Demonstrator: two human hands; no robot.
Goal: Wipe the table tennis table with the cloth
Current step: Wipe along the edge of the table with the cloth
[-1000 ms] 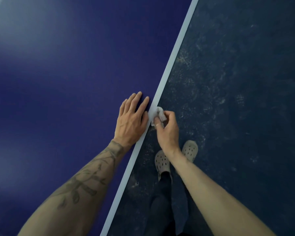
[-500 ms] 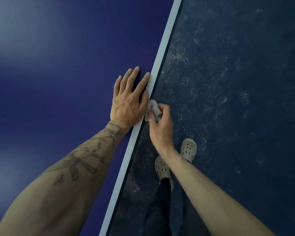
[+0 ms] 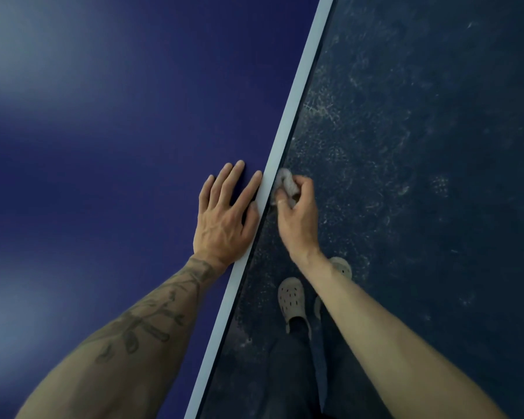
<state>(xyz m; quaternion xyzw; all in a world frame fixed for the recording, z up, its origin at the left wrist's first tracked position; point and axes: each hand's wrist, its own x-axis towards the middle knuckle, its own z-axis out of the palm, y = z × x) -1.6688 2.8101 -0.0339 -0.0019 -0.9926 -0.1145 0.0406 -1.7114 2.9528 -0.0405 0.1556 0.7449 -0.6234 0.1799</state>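
My left hand (image 3: 224, 219) lies flat with straight fingers on the blue tabletop (image 3: 118, 146) mid-frame, while my right hand (image 3: 297, 219) squeezes the small cloth (image 3: 286, 184) against its white edge (image 3: 288, 122).

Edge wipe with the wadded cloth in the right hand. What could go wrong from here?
1. The cloth is a small wad pinched by the right hand beyond the white edge line, over the floor. A slip would probably drop it onto that dusty floor, where it could pick up grit.
2. The left hand lies flat on the blue table, so it may leave prints on the surface being cleaned.
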